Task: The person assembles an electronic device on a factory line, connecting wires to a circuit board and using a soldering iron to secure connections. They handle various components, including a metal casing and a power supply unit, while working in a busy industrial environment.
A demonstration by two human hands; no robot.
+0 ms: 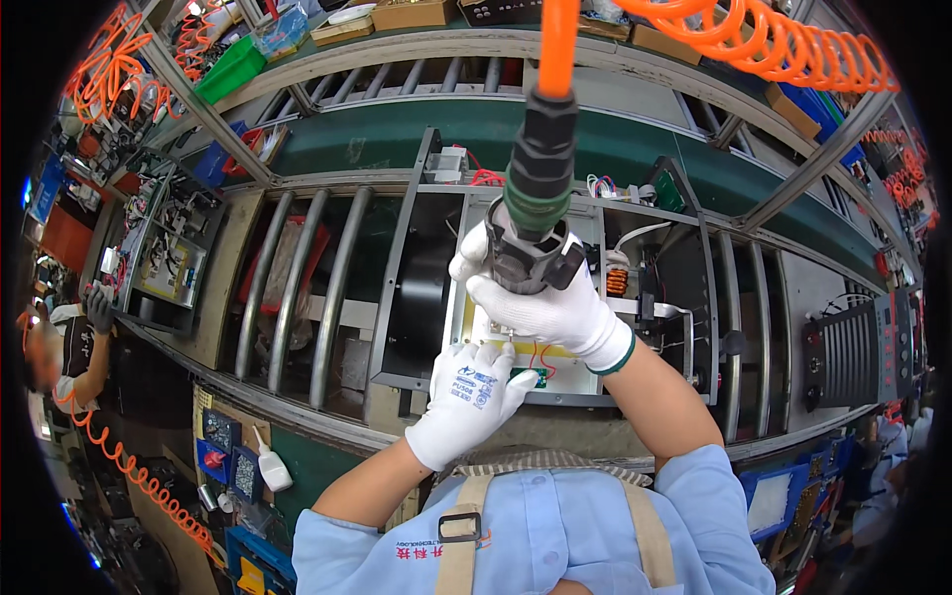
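My right hand, in a white glove, is wrapped round a black and green air screwdriver. An orange hose rises from the tool's upper end, and its bit points down into an open metal chassis. My left hand, also gloved, rests over the chassis's near edge. Its fingers stretch toward the bit and its thumb stands apart; I see nothing held in it. Close to that thumb lie a small green circuit board and thin red wires. A copper-wound coil sits inside the chassis, right of my right hand.
The chassis lies on a roller conveyor. Another open unit stands left, where another person's gloved hand is. A black panelled unit stands right. Coiled orange hoses hang above. Parts bins and a white bottle are at lower left.
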